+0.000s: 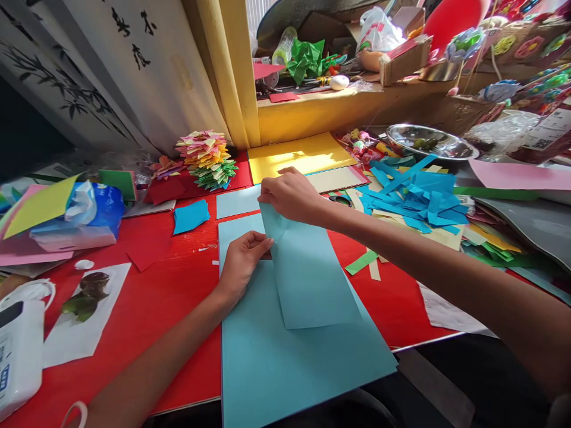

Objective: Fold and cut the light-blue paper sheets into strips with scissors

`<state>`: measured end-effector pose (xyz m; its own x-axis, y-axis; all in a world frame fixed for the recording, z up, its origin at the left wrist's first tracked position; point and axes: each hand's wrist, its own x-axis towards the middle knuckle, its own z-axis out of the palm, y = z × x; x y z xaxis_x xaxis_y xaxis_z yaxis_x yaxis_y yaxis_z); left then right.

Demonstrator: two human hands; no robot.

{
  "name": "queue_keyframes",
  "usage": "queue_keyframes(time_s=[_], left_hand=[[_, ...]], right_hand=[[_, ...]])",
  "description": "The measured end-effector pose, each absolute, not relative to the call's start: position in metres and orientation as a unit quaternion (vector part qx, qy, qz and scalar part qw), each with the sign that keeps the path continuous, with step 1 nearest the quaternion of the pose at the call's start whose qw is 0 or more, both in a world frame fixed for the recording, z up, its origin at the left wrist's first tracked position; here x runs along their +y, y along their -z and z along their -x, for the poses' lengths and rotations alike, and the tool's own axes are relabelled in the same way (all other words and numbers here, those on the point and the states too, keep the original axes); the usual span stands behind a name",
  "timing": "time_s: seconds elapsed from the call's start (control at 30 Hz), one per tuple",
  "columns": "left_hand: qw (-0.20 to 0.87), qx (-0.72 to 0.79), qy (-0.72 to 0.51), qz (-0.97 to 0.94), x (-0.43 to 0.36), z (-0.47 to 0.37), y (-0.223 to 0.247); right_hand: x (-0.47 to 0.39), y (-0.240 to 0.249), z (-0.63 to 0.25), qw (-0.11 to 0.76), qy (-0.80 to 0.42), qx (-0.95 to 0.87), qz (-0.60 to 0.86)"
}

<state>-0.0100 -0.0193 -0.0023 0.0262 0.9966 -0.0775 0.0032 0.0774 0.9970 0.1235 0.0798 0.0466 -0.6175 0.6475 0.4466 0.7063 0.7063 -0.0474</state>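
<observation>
A large light blue paper sheet (276, 368) lies at the front edge of the red table. Over it hangs a loose light blue piece (312, 285), lifted at its top left corner. My right hand (292, 193) pinches that corner between closed fingers. My left hand (245, 258) is closed beside the piece's left edge, thumb and index finger pressed together at the paper. Behind the hands lies a smaller pale blue strip (236, 203).
Bright blue squares (191, 216) lie at the left, near a folded-paper stack (207, 157). Yellow paper (298, 156) is at the back. Blue scraps (419, 193) and a metal bowl (430, 142) are on the right. A tissue pack (104, 214) stands far left.
</observation>
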Motion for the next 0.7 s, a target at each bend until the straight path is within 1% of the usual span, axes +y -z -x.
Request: queue_keyframes(time_s=[0.13, 0.3, 0.57, 0.7], left_hand=[[0.523, 0.52, -0.464, -0.491, -0.021, 0.008, 0.002], [0.523, 0.538, -0.433, -0.5, -0.026, 0.003, 0.0], [0.511, 0.535, -0.436, -0.512, -0.024, 0.006, -0.001], [0.507, 0.537, -0.419, -0.528, -0.026, 0.006, 0.0]], right_hand=[[0.083, -0.051, -0.124, 0.229, 0.064, -0.893, 0.383], [0.089, -0.066, -0.127, 0.249, 0.067, -0.863, 0.434], [0.089, -0.073, -0.127, 0.252, 0.075, -0.866, 0.426], [0.098, -0.076, -0.131, 0.274, 0.088, -0.853, 0.436]])
